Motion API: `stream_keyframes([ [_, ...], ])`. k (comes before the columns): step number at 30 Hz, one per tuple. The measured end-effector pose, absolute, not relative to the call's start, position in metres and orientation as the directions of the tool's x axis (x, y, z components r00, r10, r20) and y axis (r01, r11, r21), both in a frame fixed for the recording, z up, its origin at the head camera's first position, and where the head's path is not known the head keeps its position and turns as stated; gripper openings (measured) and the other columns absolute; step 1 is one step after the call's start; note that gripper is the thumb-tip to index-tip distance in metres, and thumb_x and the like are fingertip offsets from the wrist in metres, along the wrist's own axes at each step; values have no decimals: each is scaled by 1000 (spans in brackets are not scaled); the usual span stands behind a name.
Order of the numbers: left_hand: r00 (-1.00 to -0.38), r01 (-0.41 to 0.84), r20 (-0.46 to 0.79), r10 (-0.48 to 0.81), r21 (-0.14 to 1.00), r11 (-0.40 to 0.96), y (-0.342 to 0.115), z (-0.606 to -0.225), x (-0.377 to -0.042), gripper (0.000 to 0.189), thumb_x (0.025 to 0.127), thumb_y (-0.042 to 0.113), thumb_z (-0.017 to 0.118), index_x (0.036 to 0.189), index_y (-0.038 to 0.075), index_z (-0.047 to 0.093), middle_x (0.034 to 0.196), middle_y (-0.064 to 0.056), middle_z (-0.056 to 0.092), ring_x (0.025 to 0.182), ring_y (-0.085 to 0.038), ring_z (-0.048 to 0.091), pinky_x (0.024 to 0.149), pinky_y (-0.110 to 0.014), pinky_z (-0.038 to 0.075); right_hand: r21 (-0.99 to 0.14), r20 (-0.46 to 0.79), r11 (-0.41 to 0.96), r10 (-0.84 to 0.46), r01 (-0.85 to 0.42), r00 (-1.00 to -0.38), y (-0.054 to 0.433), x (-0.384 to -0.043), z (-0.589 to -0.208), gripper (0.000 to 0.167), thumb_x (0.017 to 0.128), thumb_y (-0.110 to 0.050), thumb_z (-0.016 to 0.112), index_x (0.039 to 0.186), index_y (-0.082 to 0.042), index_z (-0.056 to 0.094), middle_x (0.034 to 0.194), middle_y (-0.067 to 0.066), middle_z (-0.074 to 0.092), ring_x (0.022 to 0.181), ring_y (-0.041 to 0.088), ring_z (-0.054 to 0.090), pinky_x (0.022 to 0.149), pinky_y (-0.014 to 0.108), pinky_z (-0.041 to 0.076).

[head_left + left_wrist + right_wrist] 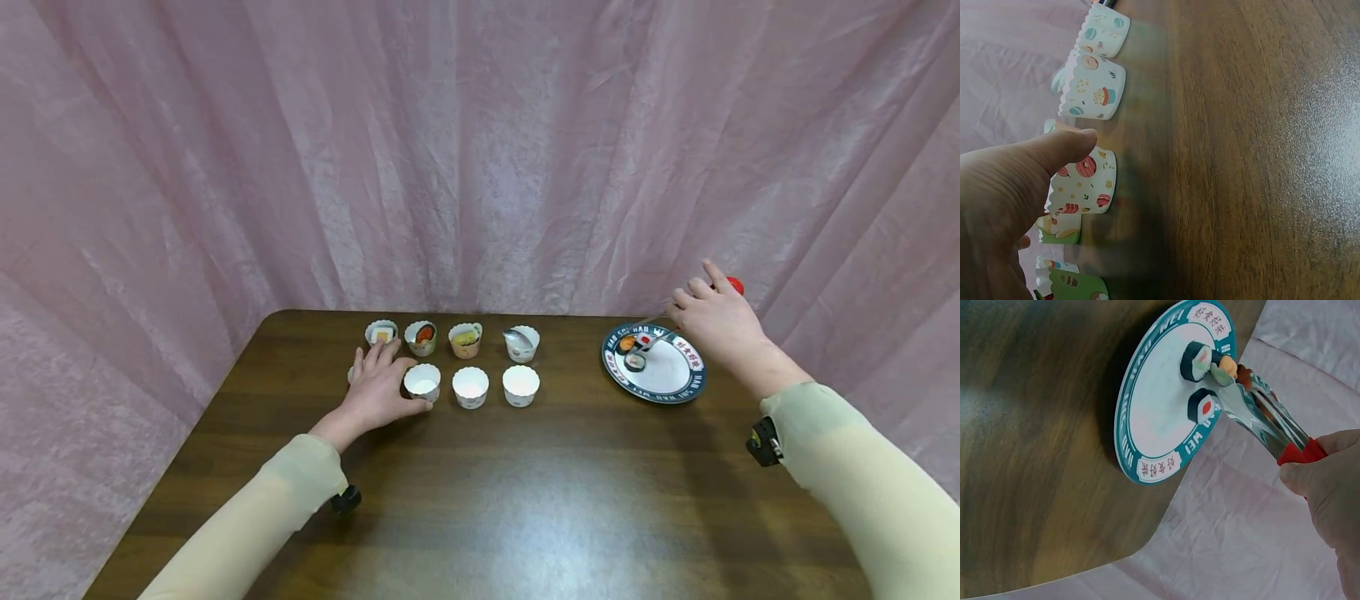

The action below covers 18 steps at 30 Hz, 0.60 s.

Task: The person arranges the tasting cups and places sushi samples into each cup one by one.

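Note:
In the head view my left hand (375, 389) spreads its thumb and index finger about a white paper cup (423, 393) in the front row. That patterned cup shows red doughnut prints in the left wrist view, with my thumb overlapping its rim. My right hand (715, 322) grips metal tongs (1260, 419) by their red handles. Their tips reach over the round plate (671, 385), right at the small sushi pieces. On it lie an orange-topped piece (1227, 365), a roll with a pale filling (1196, 361) and a roll with a red centre (1202, 405).
Two more white-lined cups (470, 398) (521, 396) continue the front row; another is mostly hidden behind my left hand. The back row has cups holding an egg-topped piece (382, 335), a red piece (425, 333), a yellow piece (466, 338) and a silvery piece (517, 338). A pink curtain (480, 167) hangs behind the table.

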<state>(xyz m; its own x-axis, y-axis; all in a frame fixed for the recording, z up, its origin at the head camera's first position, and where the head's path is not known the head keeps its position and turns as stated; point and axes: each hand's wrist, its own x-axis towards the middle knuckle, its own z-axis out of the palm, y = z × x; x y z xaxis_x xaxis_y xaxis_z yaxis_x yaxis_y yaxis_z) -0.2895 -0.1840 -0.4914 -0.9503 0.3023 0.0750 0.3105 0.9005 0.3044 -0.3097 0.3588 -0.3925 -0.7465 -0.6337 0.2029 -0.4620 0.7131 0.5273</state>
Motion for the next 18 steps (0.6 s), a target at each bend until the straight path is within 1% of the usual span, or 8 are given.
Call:
stream_keyframes([
  [1, -951, 310, 74, 302, 302, 902, -184, -491, -289, 79, 75, 57, 86, 135, 11, 64, 163, -22, 27, 153, -46, 9, 118, -68, -2, 526, 207, 712, -638, -465, -742, 358, -310, -393, 24, 87, 5, 70, 107, -8, 74, 105, 11, 63, 108, 39, 53, 122, 58, -3],
  [5, -952, 305, 69, 299, 304, 903, -183, -491, -290, 79, 75, 57, 86, 135, 11, 64, 163, -22, 27, 153, -46, 8, 118, -67, -3, 538, 220, 699, -657, -472, -721, 354, -311, -393, 22, 87, 6, 66, 103, -7, 73, 100, 11, 61, 106, 39, 53, 122, 60, 6],
  [7, -952, 305, 68, 298, 305, 902, -183, -491, -290, 79, 75, 57, 85, 136, 10, 64, 163, -22, 27, 153, -45, 7, 118, -67, -3, 547, 212, 693, -658, -470, -723, 354, -311, -393, 22, 87, 7, 65, 101, -8, 73, 98, 10, 60, 106, 39, 53, 122, 61, 8],
  [10, -952, 304, 68, 298, 310, 901, -183, -492, -291, 81, 75, 58, 85, 136, 10, 64, 163, -23, 27, 153, -46, 7, 118, -68, -3, 560, 191, 688, -650, -463, -735, 353, -309, -392, 23, 87, 8, 64, 101, -8, 73, 99, 10, 60, 107, 38, 53, 122, 61, 5],
  [14, -952, 303, 77, 295, 326, 895, -183, -495, -293, 79, 76, 58, 84, 135, 9, 64, 162, -24, 27, 152, -47, 7, 117, -69, -3, 556, 185, 695, -639, -456, -747, 356, -305, -391, 25, 88, 7, 67, 105, -9, 74, 103, 10, 63, 109, 38, 54, 122, 59, 0],
  [16, -952, 304, 82, 293, 332, 893, -183, -496, -294, 77, 76, 57, 83, 133, 9, 65, 162, -24, 27, 152, -47, 7, 117, -69, -4, 547, 205, 701, -641, -457, -740, 358, -303, -390, 23, 87, 4, 70, 105, -9, 75, 102, 9, 63, 108, 37, 54, 122, 59, -1],
  [18, -954, 301, 84, 289, 332, 894, -183, -495, -294, 75, 77, 57, 82, 132, 10, 65, 162, -24, 27, 152, -47, 7, 117, -69, -3, 539, 239, 706, -652, -460, -719, 359, -302, -389, 22, 85, 2, 72, 104, -8, 75, 101, 10, 63, 106, 38, 54, 122, 59, 1],
])
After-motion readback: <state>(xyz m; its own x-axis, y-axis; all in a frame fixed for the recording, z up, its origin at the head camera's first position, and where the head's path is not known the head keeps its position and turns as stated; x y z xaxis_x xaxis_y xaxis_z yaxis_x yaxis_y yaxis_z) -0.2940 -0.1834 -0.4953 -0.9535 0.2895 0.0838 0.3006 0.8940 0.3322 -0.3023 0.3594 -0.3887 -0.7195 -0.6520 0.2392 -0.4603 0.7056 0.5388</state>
